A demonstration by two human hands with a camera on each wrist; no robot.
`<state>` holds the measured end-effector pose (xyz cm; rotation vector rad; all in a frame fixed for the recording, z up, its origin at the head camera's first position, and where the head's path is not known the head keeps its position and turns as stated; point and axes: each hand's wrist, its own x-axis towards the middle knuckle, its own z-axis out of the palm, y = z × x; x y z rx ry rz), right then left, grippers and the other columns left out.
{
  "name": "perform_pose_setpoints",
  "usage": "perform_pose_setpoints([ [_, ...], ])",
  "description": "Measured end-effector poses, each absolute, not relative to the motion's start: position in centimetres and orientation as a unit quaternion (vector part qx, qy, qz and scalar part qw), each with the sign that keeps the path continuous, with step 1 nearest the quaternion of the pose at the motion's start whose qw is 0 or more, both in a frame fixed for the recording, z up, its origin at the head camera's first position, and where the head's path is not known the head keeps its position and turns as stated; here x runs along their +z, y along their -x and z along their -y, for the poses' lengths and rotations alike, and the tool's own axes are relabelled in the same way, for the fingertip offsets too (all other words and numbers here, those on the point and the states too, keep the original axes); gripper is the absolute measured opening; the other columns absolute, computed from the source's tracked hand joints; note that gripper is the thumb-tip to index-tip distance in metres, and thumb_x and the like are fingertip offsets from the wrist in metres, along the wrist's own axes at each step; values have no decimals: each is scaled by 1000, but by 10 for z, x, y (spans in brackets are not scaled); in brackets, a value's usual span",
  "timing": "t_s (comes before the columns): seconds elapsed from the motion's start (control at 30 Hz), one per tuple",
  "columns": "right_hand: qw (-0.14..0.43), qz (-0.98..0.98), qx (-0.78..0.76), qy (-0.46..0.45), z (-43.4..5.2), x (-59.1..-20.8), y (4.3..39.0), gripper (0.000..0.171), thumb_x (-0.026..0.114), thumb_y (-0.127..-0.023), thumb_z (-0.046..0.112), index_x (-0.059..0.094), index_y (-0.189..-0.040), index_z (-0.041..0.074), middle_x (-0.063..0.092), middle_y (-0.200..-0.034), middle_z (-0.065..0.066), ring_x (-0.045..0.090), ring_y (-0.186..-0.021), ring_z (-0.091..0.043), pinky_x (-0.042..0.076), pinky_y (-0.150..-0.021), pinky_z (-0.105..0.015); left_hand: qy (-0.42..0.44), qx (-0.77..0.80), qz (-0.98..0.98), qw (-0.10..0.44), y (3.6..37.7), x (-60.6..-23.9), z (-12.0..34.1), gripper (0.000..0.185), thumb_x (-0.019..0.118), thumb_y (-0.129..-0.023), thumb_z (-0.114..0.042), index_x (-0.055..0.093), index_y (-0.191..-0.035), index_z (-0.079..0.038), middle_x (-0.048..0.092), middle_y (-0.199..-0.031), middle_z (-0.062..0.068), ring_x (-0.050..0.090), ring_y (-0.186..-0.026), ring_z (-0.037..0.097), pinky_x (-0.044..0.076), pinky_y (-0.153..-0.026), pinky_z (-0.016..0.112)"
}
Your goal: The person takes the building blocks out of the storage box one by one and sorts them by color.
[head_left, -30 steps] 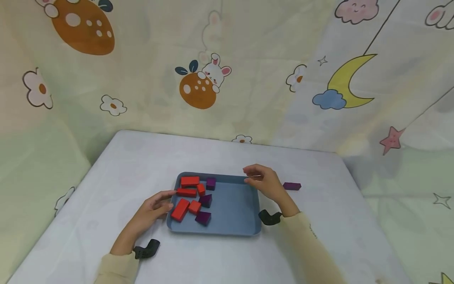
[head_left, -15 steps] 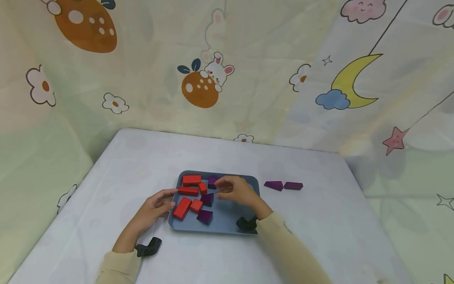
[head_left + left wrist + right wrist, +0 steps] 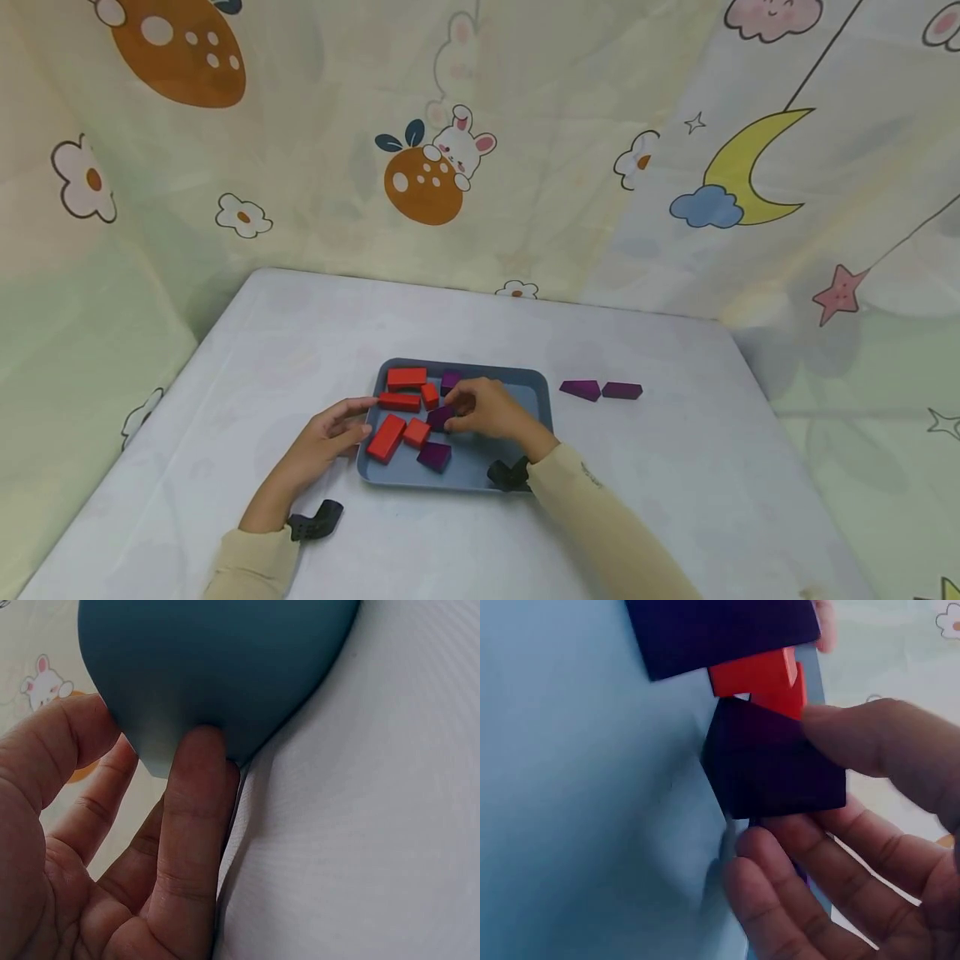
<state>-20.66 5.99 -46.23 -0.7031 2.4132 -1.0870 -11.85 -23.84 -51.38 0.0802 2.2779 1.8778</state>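
Observation:
A blue-grey tray holds several red blocks on its left side, with purple blocks beside them. My left hand grips the tray's left edge, with bent fingers and thumb against the wall in the left wrist view. Inside the tray, my right hand pinches the middle purple block between thumb and fingers. This block has slanted faces and sits close to red blocks. Another purple block lies nearer the front, and a third purple block is partly hidden behind the right hand.
Right of the tray, a pointed purple block and a longer purple block lie end to end on the white table. A printed cloth hangs behind the table. Each wrist wears a black camera mount.
My right hand has moved left from the tray's back right corner and now grips the middle purple block. The pointed purple block on the table has come into sight. The left hand stays put.

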Motion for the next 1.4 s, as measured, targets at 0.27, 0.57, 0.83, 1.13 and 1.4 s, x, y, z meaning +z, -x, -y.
perform_pose_setpoints([
  [0.27, 160, -809, -498, 269, -96, -451, 209, 33, 81, -94, 3, 72, -125, -5, 74, -123, -18, 73, -113, -33, 61, -98, -45, -22, 633, -767, 101, 118, -512, 236, 53, 69, -107, -16, 54, -155, 1, 62, -145, 29, 68, -113, 12, 60, -86, 30],
  [0.57, 94, -770, -586, 234, -155, -454, 213, 34, 77, -94, -6, 67, -127, -10, 67, -129, -26, 68, -117, -26, 59, -98, -29, -15, 628, -771, 102, 118, -514, 235, 55, 71, -106, -18, 53, -156, -1, 63, -143, 27, 68, -111, 17, 61, -86, 30],
  [0.83, 23, -760, -611, 223, -215, -452, 219, 37, 72, -95, -14, 62, -131, -17, 67, -129, -26, 67, -114, -7, 57, -97, -24, -5, 622, -776, 104, 115, -512, 237, 55, 70, -107, -18, 53, -156, -2, 61, -147, 27, 68, -111, 15, 60, -87, 28],
  [1.13, -32, -793, -579, 184, -287, -451, 226, 38, 69, -104, -3, 59, -138, -16, 71, -125, 13, 66, -117, -2, 54, -98, -17, -7, 623, -776, 99, 118, -514, 237, 54, 70, -106, -15, 54, -155, 0, 64, -144, 27, 69, -107, 9, 61, -85, 29],
  [1.4, -70, -837, -522, 148, -338, -459, 229, 37, 68, -105, -2, 60, -138, -14, 71, -125, 13, 64, -113, 9, 48, -97, -9, -16, 630, -770, 98, 118, -515, 236, 53, 69, -107, -15, 53, -155, 1, 61, -146, 29, 68, -108, 6, 61, -86, 29],
])
